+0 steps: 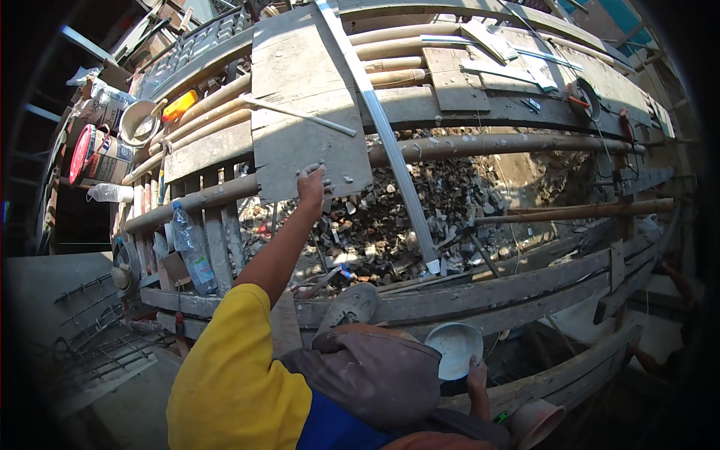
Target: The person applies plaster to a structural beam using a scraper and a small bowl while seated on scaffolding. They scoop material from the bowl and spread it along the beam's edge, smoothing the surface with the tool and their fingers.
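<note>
My left hand [313,182] reaches forward over the near edge of a dusty plywood board [307,90]. Its fingers are slightly bent and rest on the wood, with small mortar crumbs beside them; nothing shows in them. A thin pale stick [300,116] lies across the board beyond the hand. Low on the right, my right hand [477,373] grips the rim of a whitish round bowl [453,349], tilted so that its inside shows. Some of that hand's fingers are hidden behind the bowl.
A long metal straightedge [386,142] slants from the board down over a rubble-filled gap [367,225]. My shoe [351,306] is by a wooden beam [495,289]. At left are a plastic bottle [193,251] and buckets [101,156]. Another person's arm [679,285] shows far right.
</note>
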The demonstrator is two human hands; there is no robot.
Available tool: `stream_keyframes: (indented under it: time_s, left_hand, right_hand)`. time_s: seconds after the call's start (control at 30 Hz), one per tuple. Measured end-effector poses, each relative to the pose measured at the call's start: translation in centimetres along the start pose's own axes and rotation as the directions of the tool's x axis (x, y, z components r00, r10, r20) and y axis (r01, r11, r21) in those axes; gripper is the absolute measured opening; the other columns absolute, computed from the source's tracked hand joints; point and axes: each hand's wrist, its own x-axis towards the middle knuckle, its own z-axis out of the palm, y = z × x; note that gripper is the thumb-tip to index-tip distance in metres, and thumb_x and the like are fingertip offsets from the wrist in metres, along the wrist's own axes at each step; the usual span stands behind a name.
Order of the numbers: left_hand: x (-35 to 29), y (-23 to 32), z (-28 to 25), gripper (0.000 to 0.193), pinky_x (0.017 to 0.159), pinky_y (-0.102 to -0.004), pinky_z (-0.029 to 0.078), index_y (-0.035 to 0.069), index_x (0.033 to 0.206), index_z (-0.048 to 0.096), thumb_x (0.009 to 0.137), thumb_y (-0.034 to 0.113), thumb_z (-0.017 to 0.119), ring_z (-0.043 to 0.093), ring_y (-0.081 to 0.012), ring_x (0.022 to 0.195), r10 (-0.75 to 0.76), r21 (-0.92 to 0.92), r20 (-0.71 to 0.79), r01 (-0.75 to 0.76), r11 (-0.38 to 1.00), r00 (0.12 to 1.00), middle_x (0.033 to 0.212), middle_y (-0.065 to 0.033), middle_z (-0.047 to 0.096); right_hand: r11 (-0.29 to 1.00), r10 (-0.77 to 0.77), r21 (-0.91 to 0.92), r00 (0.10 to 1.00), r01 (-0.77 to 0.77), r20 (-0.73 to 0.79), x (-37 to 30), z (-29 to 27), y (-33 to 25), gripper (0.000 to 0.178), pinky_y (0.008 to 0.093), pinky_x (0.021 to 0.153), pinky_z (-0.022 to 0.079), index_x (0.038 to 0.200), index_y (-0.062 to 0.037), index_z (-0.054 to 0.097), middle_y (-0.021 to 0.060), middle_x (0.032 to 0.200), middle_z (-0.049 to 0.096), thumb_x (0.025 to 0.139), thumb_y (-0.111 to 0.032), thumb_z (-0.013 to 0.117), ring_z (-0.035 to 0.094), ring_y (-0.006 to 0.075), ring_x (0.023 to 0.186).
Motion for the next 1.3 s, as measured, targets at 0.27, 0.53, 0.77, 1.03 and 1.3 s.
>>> stream_keyframes:
  time_s: [0.27,0.53,0.77,1.03,1.3]
  left_hand:
    - [-1.4,-2.1,4.2,0.036,0.068,-0.029,0.051,0.001,0.117,0.054,0.092,0.024,0.063,0.06,-0.0138,0.08,0.257,0.259,0.175,-0.297,0.919,0.95,0.103,-0.0098,0.062]
    - [-17.4,-3.3,11.7,0.044,0.08,-0.0344,0.051,0.0,0.119,0.055,0.09,0.031,0.067,0.064,-0.0209,0.09,0.003,0.394,0.768,-0.476,0.786,0.641,0.105,-0.016,0.064]
    - [-25.9,-11.4,10.9,0.079,0.1,-0.0437,0.042,-0.001,0.136,0.044,0.084,0.055,0.066,0.054,-0.0353,0.121,-0.468,0.425,0.878,-0.605,0.673,0.097,0.131,-0.0245,0.054]
    - [-23.8,-8.4,13.8,0.072,0.093,-0.0412,0.046,-0.001,0.13,0.05,0.087,0.056,0.062,0.062,-0.0351,0.108,-0.444,0.502,0.864,-0.44,0.744,0.235,0.116,-0.0239,0.063]
    - [-11.3,-1.1,19.7,0.069,0.085,-0.0382,0.05,-0.006,0.119,0.051,0.087,0.053,0.066,0.066,-0.0275,0.095,0.138,0.243,0.682,-0.4,0.884,0.719,0.102,-0.0214,0.067]
  right_hand:
    - [1.0,0.012,0.003,0.996,-0.012,-0.087,0.3,0.1,-0.4,0.047,0.0388,0.089,0.045,0.121,0.0046,0.057,0.0199,0.109,0.065,0.101,-0.036,0.049,0.061,0.0278,0.1]
    - [0.997,-0.061,0.029,0.989,0.065,-0.135,-0.4,1.2,-2.6,0.048,0.039,0.086,0.047,0.119,0.0046,0.057,0.0195,0.104,0.066,0.099,-0.038,0.051,0.062,0.0254,0.095]
    - [0.985,-0.132,0.097,0.984,0.145,-0.121,-1.3,1.5,-5.3,0.051,0.0374,0.09,0.045,0.124,0.0034,0.054,0.0156,0.109,0.064,0.098,-0.041,0.053,0.058,0.0223,0.101]
    - [0.81,-0.174,0.552,0.98,0.196,-0.093,-2.7,1.3,-3.6,0.073,0.0369,0.08,0.054,0.137,0.0024,0.044,0.0176,0.109,0.063,0.098,-0.059,0.04,0.066,0.0199,0.083]
    - [0.886,-0.058,0.46,0.998,0.061,-0.02,-0.4,0.9,-1.0,0.069,0.0304,0.064,0.056,0.132,0.005,0.048,0.017,0.097,0.065,0.099,-0.055,0.041,0.066,0.0172,0.066]
